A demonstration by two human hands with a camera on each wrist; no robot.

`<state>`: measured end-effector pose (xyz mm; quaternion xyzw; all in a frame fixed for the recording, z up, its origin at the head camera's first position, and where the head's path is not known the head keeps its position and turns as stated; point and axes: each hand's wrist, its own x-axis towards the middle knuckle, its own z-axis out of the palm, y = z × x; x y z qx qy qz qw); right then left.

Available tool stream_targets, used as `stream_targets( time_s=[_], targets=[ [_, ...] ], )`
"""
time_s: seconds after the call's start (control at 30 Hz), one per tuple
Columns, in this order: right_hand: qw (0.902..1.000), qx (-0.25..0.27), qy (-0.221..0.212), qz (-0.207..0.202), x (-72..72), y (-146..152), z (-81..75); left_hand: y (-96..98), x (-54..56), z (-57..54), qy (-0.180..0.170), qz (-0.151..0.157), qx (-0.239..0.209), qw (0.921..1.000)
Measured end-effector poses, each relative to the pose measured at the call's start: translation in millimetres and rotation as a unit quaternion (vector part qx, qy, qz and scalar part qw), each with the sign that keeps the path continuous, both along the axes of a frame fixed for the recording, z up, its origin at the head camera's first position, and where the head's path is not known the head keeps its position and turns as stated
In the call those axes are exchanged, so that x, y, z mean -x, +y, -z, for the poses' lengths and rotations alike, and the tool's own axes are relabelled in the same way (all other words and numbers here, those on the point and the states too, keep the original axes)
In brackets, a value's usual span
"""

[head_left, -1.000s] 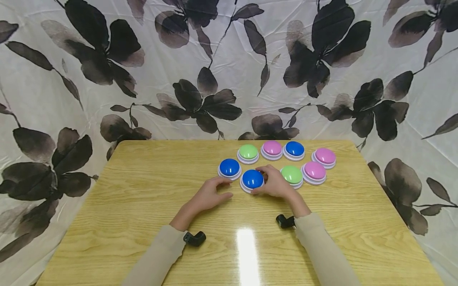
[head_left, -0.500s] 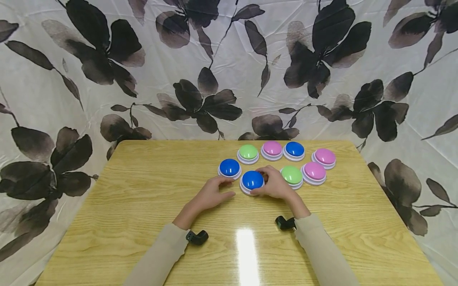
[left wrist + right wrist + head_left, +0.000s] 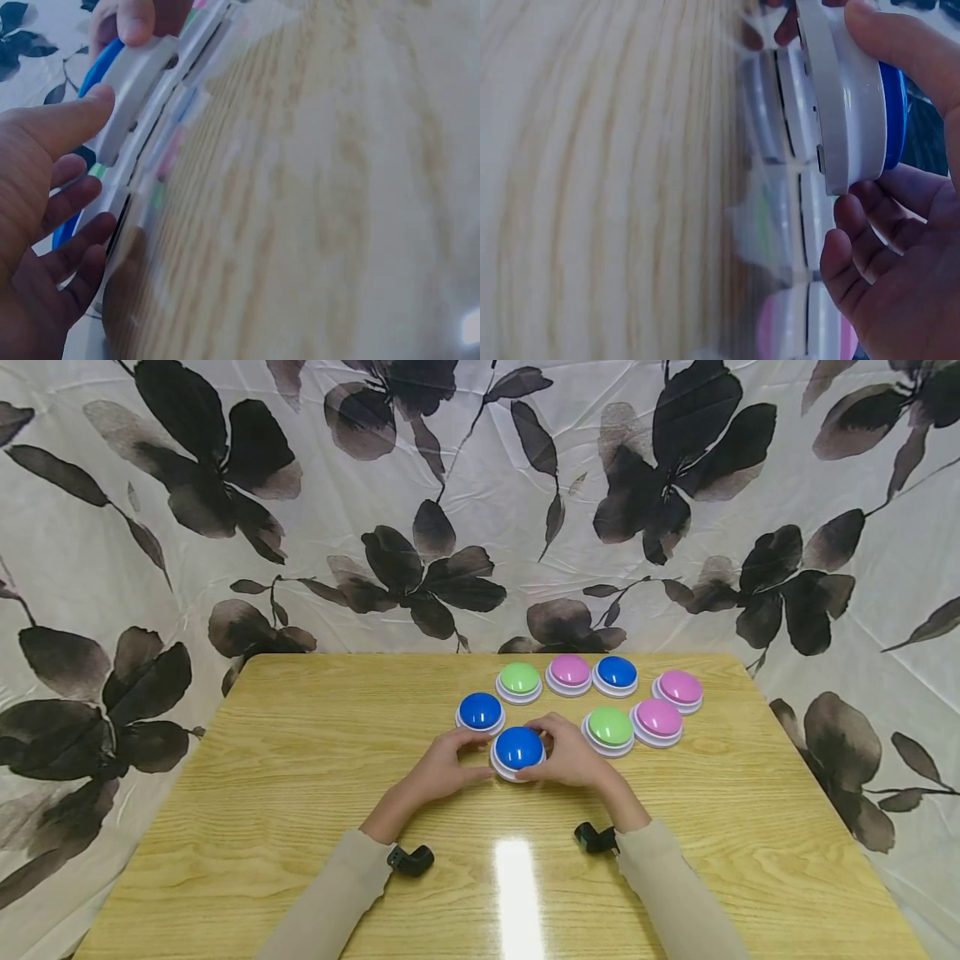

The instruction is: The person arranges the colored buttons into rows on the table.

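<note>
My right hand [image 3: 573,756] grips a blue push button [image 3: 519,748] with a white round base, thumb at its near side and fingers at the far side. In the right wrist view the base [image 3: 847,112] is tilted and raised off the table. My left hand [image 3: 442,766] is at the button's left, its thumb [image 3: 82,120] at the rim of the white base in the left wrist view. The other left fingers are loosely bent and hold nothing visible. Just behind the held button, a second blue button [image 3: 480,711] sits beside the left fingertips.
Right of my right hand stand a green button [image 3: 610,726] and two pink buttons [image 3: 658,717]. A back row has a green button [image 3: 519,678], a pink button [image 3: 569,670] and a blue button [image 3: 617,672]. A floral cloth [image 3: 420,585] hangs behind the wooden table [image 3: 315,760].
My right hand has lifted the blue button and brought it left and toward the person, away from the green one. The left hand has come slightly right, up to the button's side.
</note>
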<state>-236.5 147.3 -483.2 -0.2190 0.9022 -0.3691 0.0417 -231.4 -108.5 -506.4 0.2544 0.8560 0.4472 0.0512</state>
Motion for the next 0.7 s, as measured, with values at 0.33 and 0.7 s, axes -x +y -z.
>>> stream_targets(
  time_s=[0.33, 0.7],
  targets=[
    [0.9995, 0.013, -0.004, -0.028, -7.5, -15, -6.9, -6.6, -3.8, 0.1, 0.001, 0.005, -0.021, 0.9998],
    [0.9992, 0.010, -0.007, -0.039, -12.5, -35, -10.5, -25.0, -10.8, -4.0, 0.001, 0.005, -0.025, 0.9997]
  ],
)
